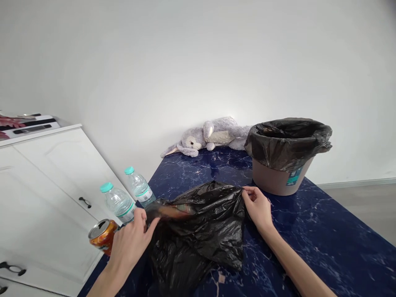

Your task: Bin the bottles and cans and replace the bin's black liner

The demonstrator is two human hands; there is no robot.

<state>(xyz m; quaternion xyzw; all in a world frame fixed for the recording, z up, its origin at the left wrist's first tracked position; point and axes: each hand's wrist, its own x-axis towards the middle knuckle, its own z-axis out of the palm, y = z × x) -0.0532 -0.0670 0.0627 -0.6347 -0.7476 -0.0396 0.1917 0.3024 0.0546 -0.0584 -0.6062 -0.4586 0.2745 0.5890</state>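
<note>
Our black bag (213, 231) lies between our two hands on the table (309, 222), to the right of the left hand (131, 237) and to the left of the right hand (256, 206). The left hand has its fingers bent and its thumb against the bag's left edge, and we judge that it grips the film there, though the spot is blurred. The right hand pinches the far right corner between thumb and fingers. Between these holds the top edge runs left to right, slanting a little farther away at the right, while the loose film falls toward our near side. An orange-brown patch (177, 211) shows by the left thumb; we cannot tell what it is.

The right hand is the nearer one to the lined bin (274, 177), just beyond it at far right. The orange can (102, 235) is just left of our left hand, with two clear bottles (119, 202) farther off.
</note>
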